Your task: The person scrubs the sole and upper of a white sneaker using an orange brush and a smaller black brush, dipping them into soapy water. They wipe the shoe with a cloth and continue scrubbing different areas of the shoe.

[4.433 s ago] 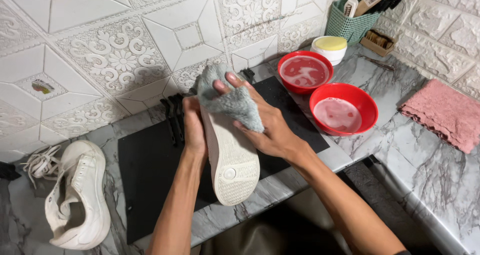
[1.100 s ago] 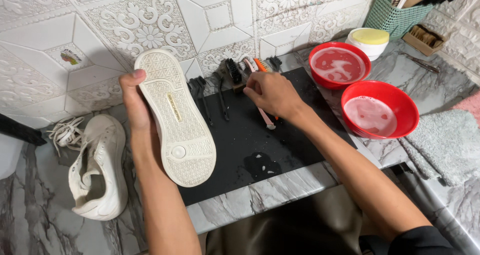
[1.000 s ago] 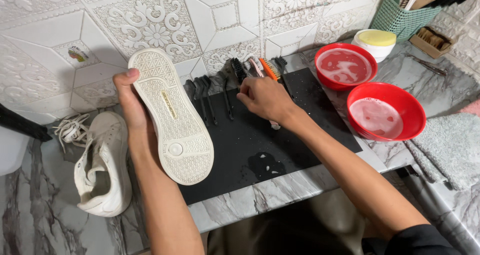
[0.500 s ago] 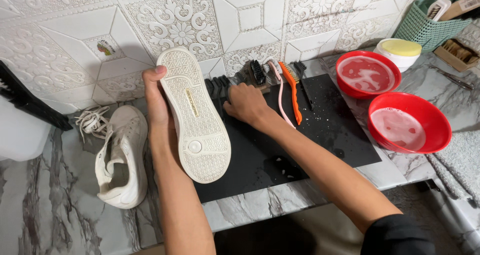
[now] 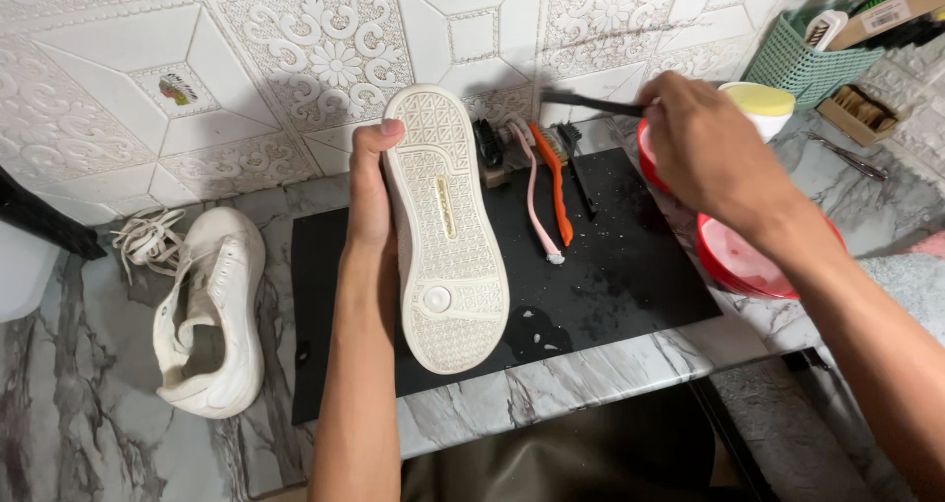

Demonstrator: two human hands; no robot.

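My left hand (image 5: 371, 192) grips a white sneaker (image 5: 443, 231) by its side, sole turned up toward me, above a black mat (image 5: 630, 266). My right hand (image 5: 704, 148) is raised over the red bowls and holds a dark-handled brush (image 5: 591, 101) that points left toward the wall. Several brushes lie at the back of the mat, among them an orange one (image 5: 557, 182) and a pink one (image 5: 534, 192).
The second white sneaker (image 5: 209, 310) with loose laces lies on the marble counter at left. Two red bowls (image 5: 748, 256) sit at right, partly behind my right arm. A yellow-lidded white tub (image 5: 763, 108) and a green basket (image 5: 802, 64) stand at back right.
My right hand has lifted from the row of brushes on the mat and now holds a dark brush up over the bowls. The sneaker stays sole-up in my left hand.
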